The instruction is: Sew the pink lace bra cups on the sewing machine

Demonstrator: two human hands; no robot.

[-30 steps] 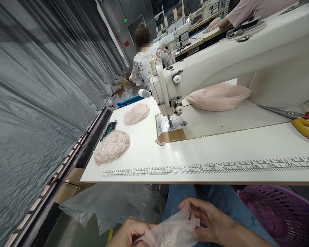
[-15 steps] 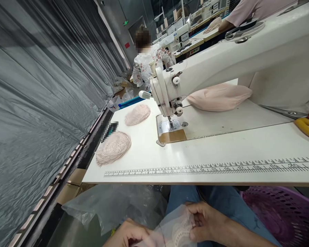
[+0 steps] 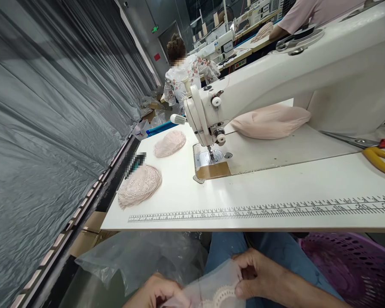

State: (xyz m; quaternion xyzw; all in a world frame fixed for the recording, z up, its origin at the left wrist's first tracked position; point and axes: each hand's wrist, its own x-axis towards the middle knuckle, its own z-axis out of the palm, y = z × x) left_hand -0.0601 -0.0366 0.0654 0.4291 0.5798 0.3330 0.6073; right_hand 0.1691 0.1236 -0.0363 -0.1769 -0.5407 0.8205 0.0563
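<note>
Above my lap, below the table's front edge, a piece of sheer lace-edged fabric [image 3: 208, 283] stretches between my hands. My right hand [image 3: 259, 273] pinches its right end between thumb and fingers. On the other side my left hand [image 3: 160, 291] is closed on the left part, partly cut off by the bottom of the view. A scalloped lace band shows near my right thumb. The sewing machine [image 3: 205, 115] stands on the white table [image 3: 179, 188] ahead, its needle over the metal plate.
Two piles of pale pink lace pieces, a nearer pile [image 3: 139, 186] and a farther pile [image 3: 170, 143], lie left on the table. Pink fabric [image 3: 271, 122] rests under the machine arm. Scissors [image 3: 372, 147] lie right. A purple basket [image 3: 346, 265] stands below; a co-worker [image 3: 188, 75] sits ahead.
My left hand has shifted slightly left, and the lace-edged fabric is stretched a little wider. My right hand keeps its pinch. The whole view has moved slightly.
</note>
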